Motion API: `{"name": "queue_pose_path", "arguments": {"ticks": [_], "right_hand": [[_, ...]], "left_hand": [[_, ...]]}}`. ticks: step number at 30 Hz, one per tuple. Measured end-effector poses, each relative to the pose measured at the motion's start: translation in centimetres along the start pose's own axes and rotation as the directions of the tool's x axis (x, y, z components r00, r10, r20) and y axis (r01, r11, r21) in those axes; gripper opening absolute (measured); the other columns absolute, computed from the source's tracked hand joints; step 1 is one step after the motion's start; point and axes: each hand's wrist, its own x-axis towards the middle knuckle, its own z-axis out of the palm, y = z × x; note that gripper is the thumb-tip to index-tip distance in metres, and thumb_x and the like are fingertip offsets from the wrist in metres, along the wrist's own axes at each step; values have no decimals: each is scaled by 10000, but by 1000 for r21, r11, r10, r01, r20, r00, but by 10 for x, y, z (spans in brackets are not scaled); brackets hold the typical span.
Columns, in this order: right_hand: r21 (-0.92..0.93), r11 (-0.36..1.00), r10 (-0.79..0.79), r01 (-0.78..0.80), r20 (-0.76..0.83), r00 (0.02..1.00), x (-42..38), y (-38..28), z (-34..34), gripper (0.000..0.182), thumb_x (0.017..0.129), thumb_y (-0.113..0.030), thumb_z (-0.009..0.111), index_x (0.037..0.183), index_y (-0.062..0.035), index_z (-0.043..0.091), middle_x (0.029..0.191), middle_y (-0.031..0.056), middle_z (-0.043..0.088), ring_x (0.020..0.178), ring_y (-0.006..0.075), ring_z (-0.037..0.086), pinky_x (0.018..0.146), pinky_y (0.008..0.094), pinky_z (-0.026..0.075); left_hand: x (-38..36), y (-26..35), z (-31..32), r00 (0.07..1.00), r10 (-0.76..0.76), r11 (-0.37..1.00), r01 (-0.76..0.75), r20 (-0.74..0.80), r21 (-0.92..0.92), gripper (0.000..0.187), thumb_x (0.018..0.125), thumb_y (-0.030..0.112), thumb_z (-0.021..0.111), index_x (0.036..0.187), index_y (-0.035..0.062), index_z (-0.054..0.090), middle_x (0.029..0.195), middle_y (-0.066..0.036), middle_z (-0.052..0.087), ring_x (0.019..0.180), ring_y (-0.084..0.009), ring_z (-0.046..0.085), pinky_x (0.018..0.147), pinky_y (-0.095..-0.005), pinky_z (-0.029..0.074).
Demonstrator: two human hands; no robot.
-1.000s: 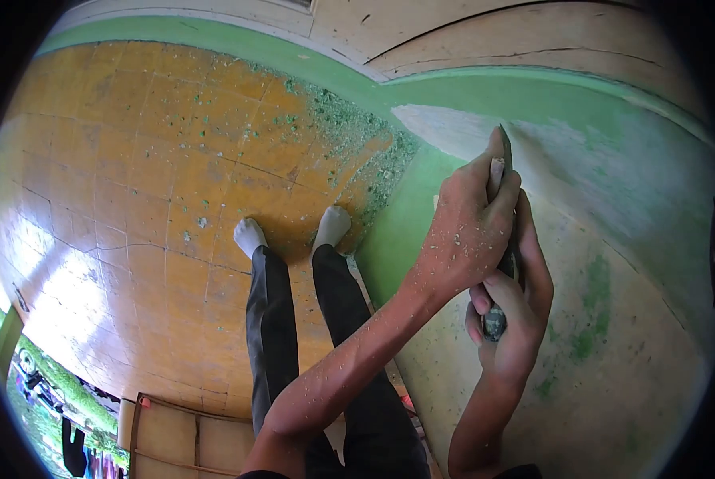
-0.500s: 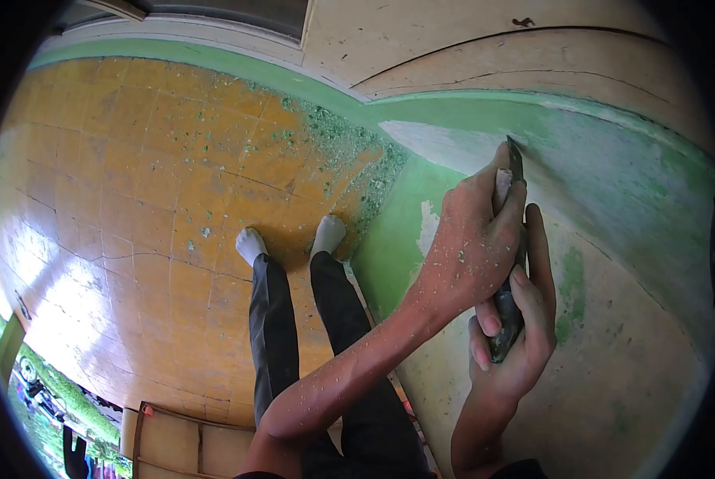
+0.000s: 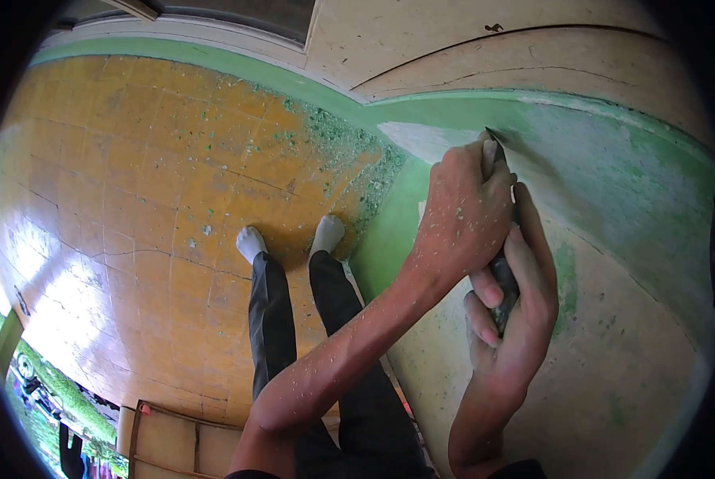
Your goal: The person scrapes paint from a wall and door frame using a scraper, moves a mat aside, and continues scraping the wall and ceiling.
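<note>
Tool [image 3: 503, 275] partly hidden by fingers [image 3: 524, 259], framed panel [image 3: 166, 437] cut off

The tiled floor [image 3: 134, 184] is glossy, with bright glare; the flakes [image 3: 345, 144] on it look rough. The green paint [image 3: 385, 219] looks smooth, the pale patch [image 3: 421, 140] chalky and matt. Trousers [image 3: 273, 319] and socks [image 3: 328, 232] are matt cloth.

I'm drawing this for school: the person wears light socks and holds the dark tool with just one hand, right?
Not quite: the head view shows both the left hand and right hand on the dark tool. The socks are light.
</note>
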Motion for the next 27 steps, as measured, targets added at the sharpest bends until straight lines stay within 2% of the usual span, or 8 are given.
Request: {"name": "queue_pose_path", "arguments": {"ticks": [9,11,13,16,20,21,26,27], "right_hand": [[-8,1000,10,-10,18,1000,-2,-3,-1,588,992,-178,466,1509,-7,245,781,24,515,509,37,412,314,186,271],[-6,999,35,-36,-49,998,1,-3,6,588,990,-180,467,1509,-11,248,780,20,506,496,38,408,312,183,264],[-6,999,36,-37,-40,999,5,4,1,589,989,-178,468,1510,-14,246,779,18,503,494,37,409,311,185,261],[10,1000,22,-22,-23,999,3,4,3,583,987,-173,471,1507,-20,259,774,12,498,486,36,404,310,190,253],[-16,1000,21,-22,-14,1000,1,2,1,575,989,-184,461,1503,-16,265,760,13,494,480,32,402,314,186,257],[-13,1000,-1,1,2,1000,1,2,5,567,990,-188,456,1497,-10,274,754,12,489,479,31,400,318,185,256],[95,995,20,-20,2,1000,30,26,-3,576,982,-164,454,1497,14,265,826,28,550,460,26,393,312,186,248],[49,998,31,-28,-59,998,22,24,-4,585,981,-179,461,1502,-2,264,828,28,549,436,29,379,299,196,239]], "left_hand": [[4,3,1,1000,-10,1000,10,-8,23,289,857,177,511,798,-105,529,644,-167,526,641,-162,464,638,-403,438],[7,0,1,1000,-5,1000,5,-2,28,290,857,178,512,805,-107,533,650,-172,533,643,-164,469,643,-404,441],[12,-2,-4,995,-92,995,93,32,-34,296,854,182,520,814,-110,535,650,-180,525,648,-178,485,656,-404,447],[1,5,-2,1000,7,999,-7,-17,31,297,847,190,535,828,-105,562,661,-178,551,659,-186,512,664,-400,456],[19,-10,-7,995,-98,995,97,24,32,307,843,196,545,859,-107,590,694,-201,580,687,-200,557,689,-402,475],[15,-8,-6,1000,2,1000,-2,26,22,296,840,195,546,855,-97,593,701,-200,593,699,-196,570,698,-396,482],[19,-21,0,999,-14,999,12,37,51,284,837,179,540,849,-103,571,689,-217,575,683,-197,561,696,-406,480],[16,-17,0,999,40,994,-41,16,97,282,841,175,537,847,-105,568,690,-229,571,667,-214,564,692,-416,477]]}}
